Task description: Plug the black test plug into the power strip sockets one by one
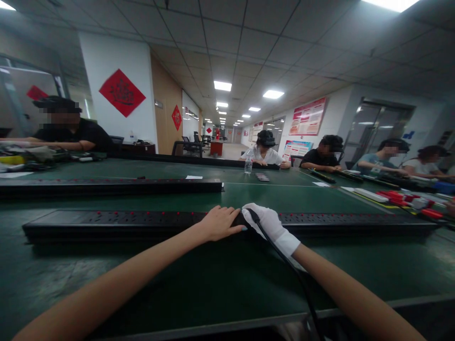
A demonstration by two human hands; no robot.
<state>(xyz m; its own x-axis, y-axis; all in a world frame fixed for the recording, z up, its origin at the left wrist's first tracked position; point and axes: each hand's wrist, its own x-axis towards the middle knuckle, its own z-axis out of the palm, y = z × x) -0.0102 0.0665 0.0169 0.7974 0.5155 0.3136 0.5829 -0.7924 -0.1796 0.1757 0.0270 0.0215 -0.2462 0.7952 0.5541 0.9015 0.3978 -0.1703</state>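
Observation:
A long black power strip (pixel 142 222) with a row of sockets and small red dots lies across the green table (pixel 220 284). My left hand (pixel 221 222), bare, rests on the strip near its middle with its fingers spread. Just to the right, my right hand (pixel 265 225), in a white glove, is closed around the end of a black cable (pixel 284 255) over the strip. The cable runs down past my right forearm to the table's front edge. Whatever lies under the gloved fingers is hidden.
Another black strip (pixel 106 188) lies beyond at the left, and a third (pixel 199 161) at the far edge. A water bottle (pixel 248 164) stands near the far side. Red and white parts (pixel 405 199) lie at the right. Several people sit around the table.

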